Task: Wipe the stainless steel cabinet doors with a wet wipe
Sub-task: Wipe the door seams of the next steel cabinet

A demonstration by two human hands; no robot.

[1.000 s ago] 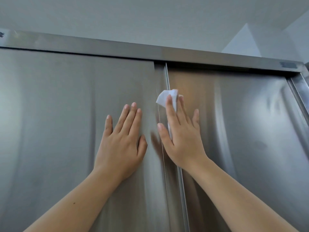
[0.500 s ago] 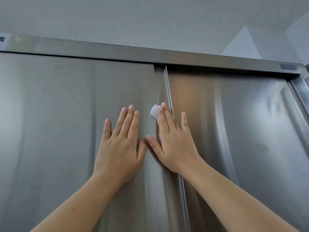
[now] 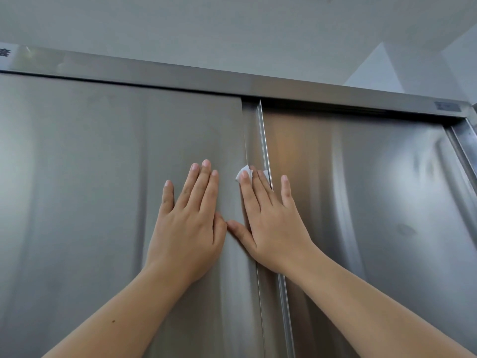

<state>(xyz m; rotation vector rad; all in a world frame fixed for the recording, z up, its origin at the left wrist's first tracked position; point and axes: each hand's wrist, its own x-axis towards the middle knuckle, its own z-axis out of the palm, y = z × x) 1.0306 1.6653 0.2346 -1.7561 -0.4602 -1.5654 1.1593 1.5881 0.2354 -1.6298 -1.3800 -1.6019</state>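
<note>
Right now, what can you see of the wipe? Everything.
The wipe is white, thin and crumpled, like soft tissue. Only two small bits show, peeking past the fingertips of the right hand; the rest is hidden under it. The hand's straight fingers press it flat against the cabinet, at the seam where the left door meets the right door.

left hand (image 3: pixel 188 223): flat, fingers straight | right hand (image 3: pixel 271 228): flat, fingers straight | thumb tips just beside each other
</note>
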